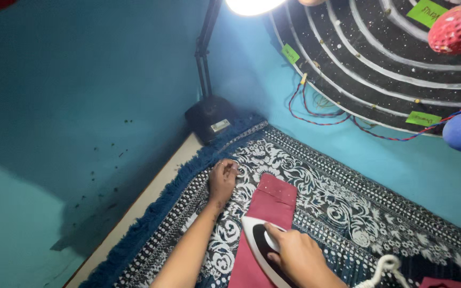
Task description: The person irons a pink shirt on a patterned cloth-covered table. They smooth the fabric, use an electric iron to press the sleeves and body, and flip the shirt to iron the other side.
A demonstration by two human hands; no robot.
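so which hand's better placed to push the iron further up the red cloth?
Right. The right hand already grips the iron, which sits on the red cloth. The left hand rests flat on the patterned blanket beside the cloth.

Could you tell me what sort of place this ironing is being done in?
Probably a room at home, with a makeshift ironing corner: a patterned blue rug covers the surface, a desk lamp stands against the teal wall, and a handmade solar-system model hangs nearby. The right hand holds an iron.

The right hand (297, 256) hides the iron's (260, 248) handle, and the bottom edge crops the red cloth (270, 205).
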